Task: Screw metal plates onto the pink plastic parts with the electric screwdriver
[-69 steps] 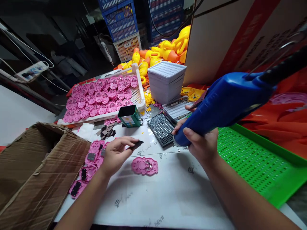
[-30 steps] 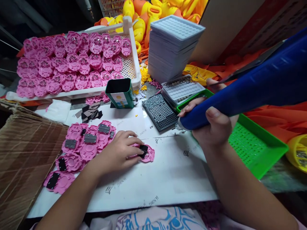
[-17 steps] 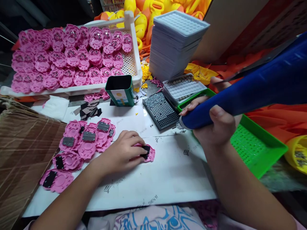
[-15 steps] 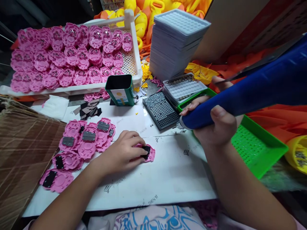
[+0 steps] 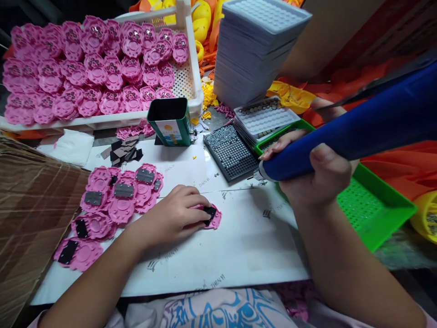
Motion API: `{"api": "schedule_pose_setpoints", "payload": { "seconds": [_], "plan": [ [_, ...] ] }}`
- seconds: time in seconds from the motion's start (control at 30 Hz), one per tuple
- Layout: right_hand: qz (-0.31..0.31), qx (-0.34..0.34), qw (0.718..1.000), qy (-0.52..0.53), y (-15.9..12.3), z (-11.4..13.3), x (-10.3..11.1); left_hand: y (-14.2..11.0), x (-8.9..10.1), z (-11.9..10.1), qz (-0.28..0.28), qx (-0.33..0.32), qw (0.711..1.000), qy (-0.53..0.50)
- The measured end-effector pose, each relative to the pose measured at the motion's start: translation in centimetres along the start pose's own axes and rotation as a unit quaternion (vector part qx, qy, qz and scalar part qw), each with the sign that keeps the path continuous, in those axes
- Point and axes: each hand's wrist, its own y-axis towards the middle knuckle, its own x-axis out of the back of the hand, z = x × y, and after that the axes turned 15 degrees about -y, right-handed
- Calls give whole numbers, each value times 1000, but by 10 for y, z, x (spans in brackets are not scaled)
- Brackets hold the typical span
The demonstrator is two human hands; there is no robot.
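Observation:
My left hand (image 5: 184,210) is closed on a pink plastic casing (image 5: 215,222), holding it flat on the white sheet. Its fingers press a small black cover (image 5: 210,212) on the casing and hide the rest. My right hand (image 5: 317,171) grips a blue electric screwdriver (image 5: 300,161), its body slanting up to the right edge. The bit points down left, close to the corner of a black perforated screw tray (image 5: 235,152) and a few loose screws. Left of my left hand lie several pink casings (image 5: 123,200) with grey or black covers.
A white crate (image 5: 196,86) with many pink casings stands at the back left. Behind the tray rises a stack of white trays (image 5: 246,59). A green tin (image 5: 170,132), dark cover pieces (image 5: 124,150), a green basket (image 5: 378,209) and a cardboard box (image 5: 30,214) surround the sheet.
The whole view has shifted slightly. My right hand and the screwdriver appear a little further right; my left hand still holds the pink casing in the same spot.

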Motion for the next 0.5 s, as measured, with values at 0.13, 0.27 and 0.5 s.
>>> {"api": "schedule_pose_setpoints", "payload": {
  "seconds": [0.13,0.27,0.5],
  "plan": [
    [-1,7,1000,-13,1,-1,1,0,-7,2,-23,1,1000,8],
    [4,27,1000,-15,2,-3,1,4,-16,2,-74,10,997,25],
    [-2,11,1000,1,2,-2,0,7,-20,2,-119,20,992,30]
  ]
}}
